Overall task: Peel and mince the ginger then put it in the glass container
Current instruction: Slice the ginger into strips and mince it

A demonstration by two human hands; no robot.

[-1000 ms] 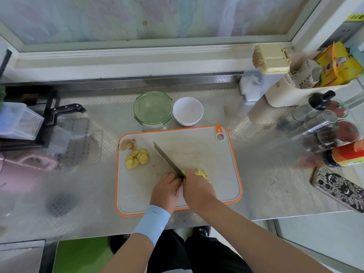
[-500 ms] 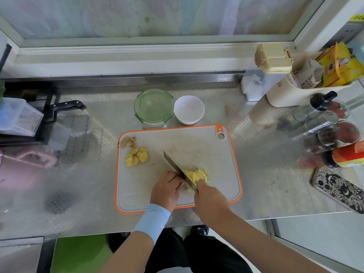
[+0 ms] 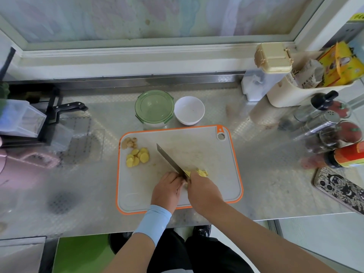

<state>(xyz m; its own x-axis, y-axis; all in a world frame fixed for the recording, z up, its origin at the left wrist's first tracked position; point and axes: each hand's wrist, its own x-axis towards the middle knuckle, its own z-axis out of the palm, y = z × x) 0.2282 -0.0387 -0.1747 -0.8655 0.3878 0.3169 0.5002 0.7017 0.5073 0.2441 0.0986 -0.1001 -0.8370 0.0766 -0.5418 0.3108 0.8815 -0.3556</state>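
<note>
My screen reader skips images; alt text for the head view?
A right hand grips a steel cleaver, chopping yellow ginger shreds on an orange-rimmed grey cutting board; the left hand sits beside the cleaver. Ginger slices lie on its left, a green-lidded glass container behind.

The cutting board (image 3: pixel 199 148) is matt grey plastic; under it the counter (image 3: pixel 266 184) is shiny embossed sheet metal. Behind it, the glass container (image 3: pixel 154 107) has a smooth plastic lid, beside a glossy bowl (image 3: pixel 189 110). On it, the knife (image 3: pixel 169 160) is dull metal.
</note>
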